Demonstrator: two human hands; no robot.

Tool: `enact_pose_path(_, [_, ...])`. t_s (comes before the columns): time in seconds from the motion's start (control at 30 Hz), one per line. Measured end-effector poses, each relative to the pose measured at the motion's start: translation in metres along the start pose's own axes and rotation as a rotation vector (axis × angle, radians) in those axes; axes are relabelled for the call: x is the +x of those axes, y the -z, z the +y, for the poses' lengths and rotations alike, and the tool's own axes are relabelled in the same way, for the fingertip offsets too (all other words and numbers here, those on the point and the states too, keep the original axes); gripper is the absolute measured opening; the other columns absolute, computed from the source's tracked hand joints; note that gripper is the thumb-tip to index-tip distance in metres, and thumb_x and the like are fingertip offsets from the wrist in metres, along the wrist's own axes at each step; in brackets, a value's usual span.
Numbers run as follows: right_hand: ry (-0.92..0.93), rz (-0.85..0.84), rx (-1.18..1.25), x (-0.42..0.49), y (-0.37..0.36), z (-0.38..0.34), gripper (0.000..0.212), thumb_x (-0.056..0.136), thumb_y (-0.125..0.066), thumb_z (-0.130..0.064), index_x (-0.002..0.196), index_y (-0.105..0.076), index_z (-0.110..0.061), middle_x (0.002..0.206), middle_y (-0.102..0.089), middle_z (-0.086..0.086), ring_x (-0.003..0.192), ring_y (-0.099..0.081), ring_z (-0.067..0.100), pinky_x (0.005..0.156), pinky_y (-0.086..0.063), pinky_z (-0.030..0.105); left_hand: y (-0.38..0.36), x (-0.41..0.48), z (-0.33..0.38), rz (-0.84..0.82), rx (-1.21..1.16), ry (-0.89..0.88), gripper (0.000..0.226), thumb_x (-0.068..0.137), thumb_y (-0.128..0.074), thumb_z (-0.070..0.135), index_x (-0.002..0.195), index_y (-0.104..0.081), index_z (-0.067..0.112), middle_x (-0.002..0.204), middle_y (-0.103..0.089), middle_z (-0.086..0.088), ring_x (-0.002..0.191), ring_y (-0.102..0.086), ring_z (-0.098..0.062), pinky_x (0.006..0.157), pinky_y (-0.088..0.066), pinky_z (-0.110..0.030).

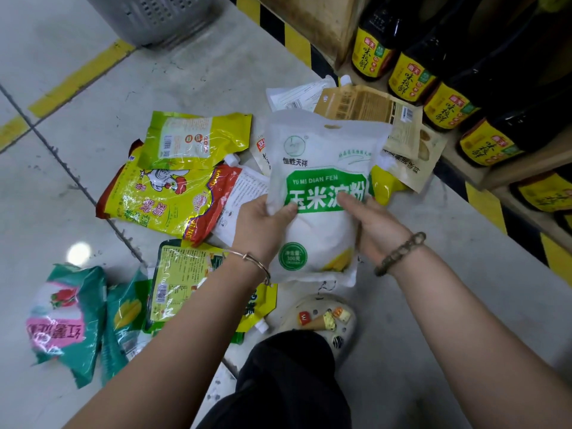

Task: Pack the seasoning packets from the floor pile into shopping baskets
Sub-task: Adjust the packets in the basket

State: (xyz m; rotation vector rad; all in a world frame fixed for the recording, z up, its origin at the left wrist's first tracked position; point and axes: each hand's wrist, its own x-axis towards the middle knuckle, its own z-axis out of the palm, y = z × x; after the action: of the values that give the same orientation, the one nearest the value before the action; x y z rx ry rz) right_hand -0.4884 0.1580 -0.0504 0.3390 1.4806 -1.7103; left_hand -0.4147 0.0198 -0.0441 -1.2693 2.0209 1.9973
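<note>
The white bag (322, 144), pinched at both edges by the left hand (263, 221) and right hand (374, 224) above the pile (161, 196), could be let slip, as its film looks smooth and its fill loose. It is seen plump and green-labelled; the grey basket (161, 20) stands well apart.

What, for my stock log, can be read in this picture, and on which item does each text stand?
"恒胜天祥", "YU MI DIAN FEN", "玉米淀粉", "300克": white plastic starch bag, held by the left hand and the right hand.
"味极鲜": yellow-labelled dark bottles on the shelf.
"鸡精", upside down: yellow rooster-printed plastic bag.
"M": red charm on the cream clog.
Other packets' print and barcodes: too small or blurred.
</note>
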Motion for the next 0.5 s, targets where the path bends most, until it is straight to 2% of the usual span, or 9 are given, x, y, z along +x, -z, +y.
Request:
enact_pose_path(0.07, [-0.006,-0.033,0.027,0.002,0.005,0.018,0.045,0.061,-0.072,-0.019,0.104,-0.064,-0.014,0.101,-0.071,0.004,0.094,-0.068,0.020,0.085,-0.054,0.035,-0.002,0.001,-0.004,-0.029,-0.032,0.094,0.011,0.086,-0.064,0.009,0.077,-0.067,0.014,0.072,-0.069,-0.002,0.059,-0.063,-0.015,0.061,-0.055,-0.027])
enact_pose_path(0.13, [0.018,0.071,-0.041,0.005,0.011,0.030,0.033,0.066,-0.075,-0.012,0.098,-0.067,-0.013,0.100,-0.072,0.008,0.094,-0.068,0.025,0.085,-0.054,0.039,0.002,0.005,-0.011,-0.114,0.115,0.126,0.008,0.088,-0.063,0.017,0.081,-0.066,0.016,0.076,-0.068,-0.002,0.062,-0.063,-0.012,0.061,-0.053,-0.024])
enact_pose_path(0.2, [0.038,0.212,-0.129,0.008,0.021,0.035,0.023,0.077,-0.072,-0.005,0.099,-0.068,-0.009,0.097,-0.071,0.007,0.089,-0.068,0.024,0.084,-0.055,0.039,0.011,0.009,-0.023,-0.163,0.263,0.077,0.010,0.091,-0.058,0.025,0.089,-0.063,0.016,0.087,-0.066,-0.004,0.067,-0.060,-0.009,0.065,-0.049,-0.023])
enact_pose_path(0.27, [0.071,0.336,-0.229,0.008,0.031,0.035,0.018,0.082,-0.068,-0.003,0.099,-0.067,-0.008,0.092,-0.069,0.002,0.081,-0.065,0.016,0.075,-0.056,0.028,0.028,0.012,-0.038,-0.108,0.481,-0.053,0.021,0.091,-0.058,0.029,0.110,-0.059,0.019,0.108,-0.061,-0.002,0.086,-0.060,-0.009,0.076,-0.047,-0.021])
enact_pose_path(0.33, [0.102,0.425,-0.287,0.006,0.039,0.036,0.014,0.083,-0.067,-0.003,0.094,-0.066,-0.011,0.088,-0.066,0.001,0.073,-0.061,0.010,0.061,-0.053,0.017,0.047,0.017,-0.056,-0.102,1.036,-0.275,0.053,0.088,-0.061,0.033,0.135,-0.042,0.021,0.138,-0.045,-0.002,0.123,-0.046,-0.018,0.099,-0.038,-0.029])
enact_pose_path(0.4, [0.099,0.499,-0.274,0.005,0.046,0.039,0.012,0.083,-0.067,-0.005,0.092,-0.065,-0.012,0.090,-0.066,0.004,0.075,-0.061,0.014,0.062,-0.051,0.020,0.054,0.023,-0.075,-0.219,1.453,-0.362,0.076,0.086,-0.060,0.038,0.148,-0.017,0.025,0.156,-0.013,-0.006,0.143,-0.015,-0.024,0.115,-0.017,-0.041])
enact_pose_path(0.43, [0.091,0.525,-0.258,0.005,0.048,0.041,0.011,0.083,-0.067,-0.005,0.091,-0.065,-0.012,0.092,-0.066,0.006,0.079,-0.062,0.018,0.068,-0.051,0.025,0.053,0.028,-0.084,-0.264,1.556,-0.355,0.082,0.087,-0.058,0.037,0.149,-0.006,0.026,0.158,0.000,-0.007,0.145,-0.004,-0.025,0.116,-0.008,-0.044])
enact_pose_path(0.5, [0.075,0.544,-0.229,0.008,0.050,0.044,0.010,0.082,-0.068,-0.006,0.084,-0.065,-0.015,0.092,-0.067,0.006,0.087,-0.064,0.023,0.079,-0.052,0.034,0.045,0.035,-0.096,-0.300,1.627,-0.318,0.089,0.089,-0.054,0.028,0.149,0.012,0.026,0.156,0.017,-0.010,0.145,0.010,-0.027,0.116,-0.001,-0.047])
